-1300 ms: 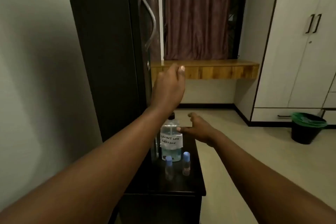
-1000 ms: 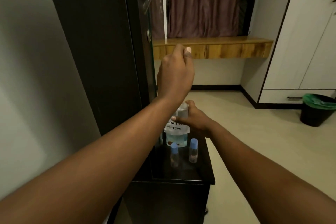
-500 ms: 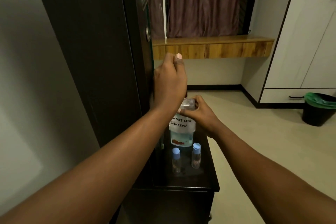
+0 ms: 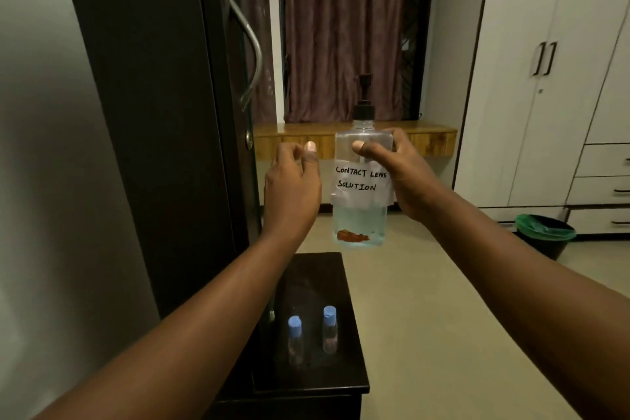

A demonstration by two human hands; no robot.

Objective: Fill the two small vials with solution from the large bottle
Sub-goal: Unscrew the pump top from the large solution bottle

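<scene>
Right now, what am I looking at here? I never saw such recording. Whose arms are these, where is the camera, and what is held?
There is no machine: a person wears one camera on the head, looking forward and down, so the arms are their own. The right hand holds up a large bottle labelled "contact lens solution", clear liquid low inside, pump top on. The left hand is beside it, holding nothing visible. Below, two small vials with blue caps stand on a dark table.
</scene>
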